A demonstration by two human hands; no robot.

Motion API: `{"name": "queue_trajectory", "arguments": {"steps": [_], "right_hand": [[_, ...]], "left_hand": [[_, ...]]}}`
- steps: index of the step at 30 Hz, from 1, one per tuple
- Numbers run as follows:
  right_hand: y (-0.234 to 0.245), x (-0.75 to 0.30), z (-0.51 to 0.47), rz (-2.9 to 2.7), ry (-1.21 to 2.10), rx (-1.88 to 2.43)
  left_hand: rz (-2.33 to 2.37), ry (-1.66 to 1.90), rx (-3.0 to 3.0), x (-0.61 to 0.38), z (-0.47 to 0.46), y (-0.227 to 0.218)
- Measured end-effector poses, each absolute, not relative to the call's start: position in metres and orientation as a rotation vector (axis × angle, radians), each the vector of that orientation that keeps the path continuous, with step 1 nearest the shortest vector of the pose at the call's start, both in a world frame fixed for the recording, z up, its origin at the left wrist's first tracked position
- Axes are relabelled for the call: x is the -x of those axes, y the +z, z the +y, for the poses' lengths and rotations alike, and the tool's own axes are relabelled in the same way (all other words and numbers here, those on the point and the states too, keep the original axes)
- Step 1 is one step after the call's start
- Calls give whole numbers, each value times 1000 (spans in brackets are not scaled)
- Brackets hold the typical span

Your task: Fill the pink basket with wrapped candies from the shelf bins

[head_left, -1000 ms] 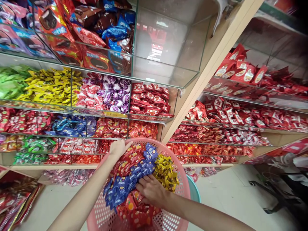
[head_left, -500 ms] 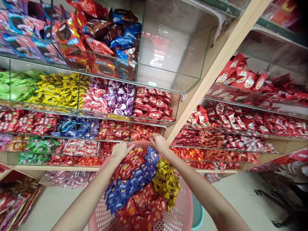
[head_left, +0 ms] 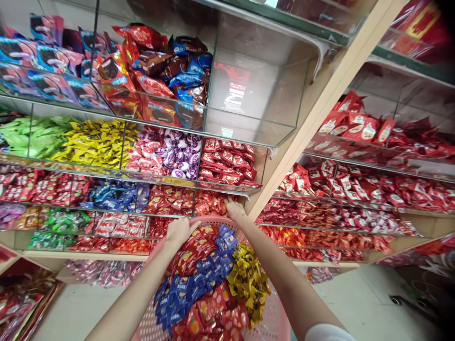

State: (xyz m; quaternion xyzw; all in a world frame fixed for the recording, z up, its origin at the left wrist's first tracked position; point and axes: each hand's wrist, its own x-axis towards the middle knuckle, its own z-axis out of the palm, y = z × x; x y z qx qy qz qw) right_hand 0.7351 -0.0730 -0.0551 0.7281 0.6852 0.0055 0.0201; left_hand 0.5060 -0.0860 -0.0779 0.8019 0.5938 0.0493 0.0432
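Note:
A pink perforated plastic basket [head_left: 283,315] is in front of me, with wrapped candies inside: dark red packets [head_left: 194,251], blue packets [head_left: 183,284], yellow ones [head_left: 249,279] and red packets with orange fruit prints [head_left: 209,312]. My left hand [head_left: 178,232] grips the basket's far left rim, fingers wrapped over it. Off the rim, my right hand [head_left: 234,209] reaches to the shelf compartment of red-orange wrapped candies [head_left: 209,203]. Its fingers are stretched out at the candies, their tips partly hidden.
Clear-walled shelf compartments of candies rise ahead, including purple-white ones [head_left: 181,154] and larger snack packs [head_left: 152,71]. A slanting wooden upright [head_left: 280,182] stands right of my right hand. Dark chair legs [head_left: 412,303] rest on the tiled floor [head_left: 355,293].
My right hand has left the basket rim and moved forward to the red-orange candies. My left hand stays on the rim. The view has tilted slightly upward.

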Motion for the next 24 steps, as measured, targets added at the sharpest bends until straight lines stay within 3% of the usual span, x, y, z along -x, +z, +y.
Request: {"name": "queue_trajectory", "arguments": {"steps": [15,24], "right_hand": [[-54,-733,-93,2448,-42,-2425],[-38,-690,-145,2836,-889,-2927]], "left_hand": [[1807,164,-2466,-505,-84,-79],[1818,174,-2469,-506,-83,-79]]}}
